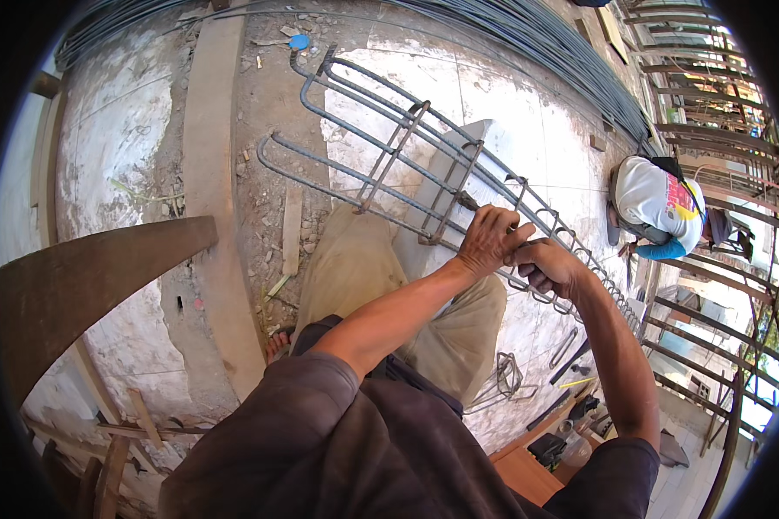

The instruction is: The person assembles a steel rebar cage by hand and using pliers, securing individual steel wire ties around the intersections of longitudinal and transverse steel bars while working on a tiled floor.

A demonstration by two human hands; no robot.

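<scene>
A long rebar cage [389,156] lies slantwise before me, its bars hooked at the far left end and rectangular stirrups set across them. My left hand [492,238] is over the cage's near side, fingers bent inward; a small dark piece [466,201] shows at its knuckles. My right hand [550,266] is curled closed against the left one's fingertips, above the stirrups. What either hand pinches is hidden by the fingers. Under the cage, between my knees, sits a pale block [478,138].
Loose bent stirrups [504,381] lie by my right knee, near a wooden box [528,471] of tools. A person [662,199] in a white shirt bends down at the right, beside stacked timbers [710,143]. Rebar bundles [545,43] run along the back; a plank [212,156] lies left.
</scene>
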